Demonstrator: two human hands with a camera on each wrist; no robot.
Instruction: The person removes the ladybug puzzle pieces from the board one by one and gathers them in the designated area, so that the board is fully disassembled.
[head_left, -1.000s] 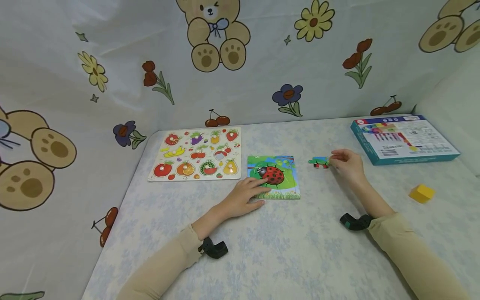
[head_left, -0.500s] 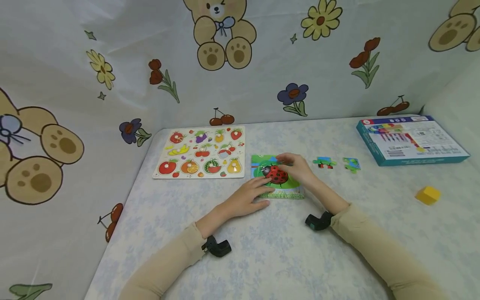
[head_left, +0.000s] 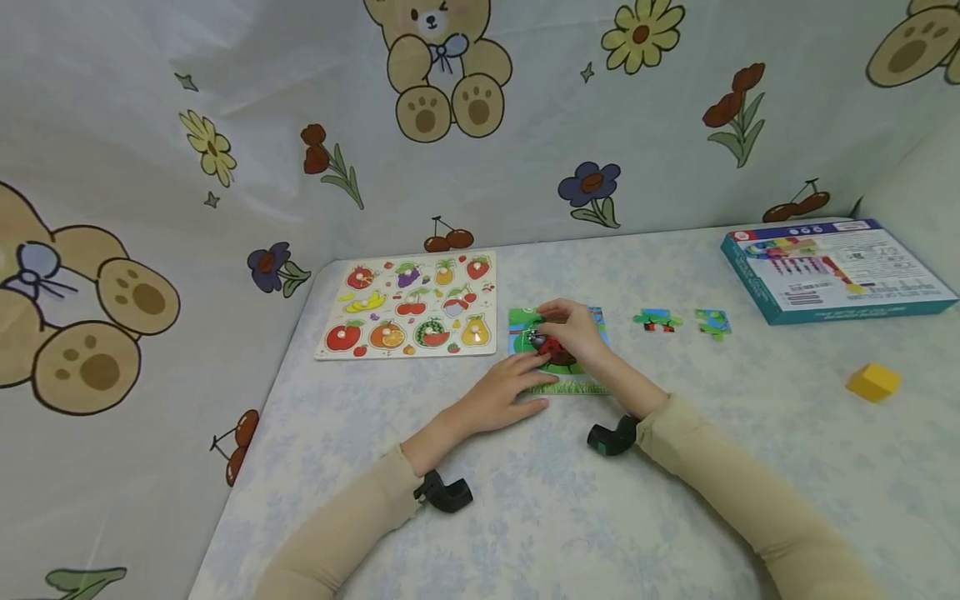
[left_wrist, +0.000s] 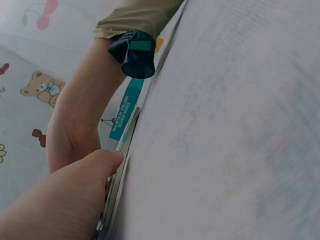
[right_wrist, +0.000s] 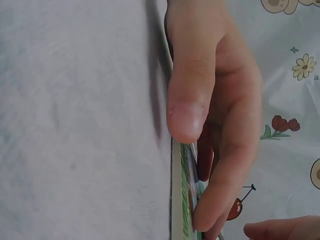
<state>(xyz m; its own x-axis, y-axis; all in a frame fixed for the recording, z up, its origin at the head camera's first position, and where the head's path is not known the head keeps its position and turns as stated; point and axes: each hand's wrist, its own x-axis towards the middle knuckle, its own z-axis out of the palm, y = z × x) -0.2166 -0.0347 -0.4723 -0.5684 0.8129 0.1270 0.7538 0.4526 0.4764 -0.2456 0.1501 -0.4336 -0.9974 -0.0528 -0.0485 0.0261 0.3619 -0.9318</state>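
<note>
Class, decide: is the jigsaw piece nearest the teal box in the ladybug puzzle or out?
Out: the jigsaw piece lies on the tabletop, apart from the ladybug puzzle.

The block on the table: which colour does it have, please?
Yellow; the block shows best in the head view.

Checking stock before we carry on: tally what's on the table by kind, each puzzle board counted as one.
Fruit puzzle board: 1
Ladybug puzzle board: 1
Loose jigsaw pieces: 2
Yellow block: 1
Teal-sided box: 1
Total: 6, not counting any piece the right hand may hide
</note>
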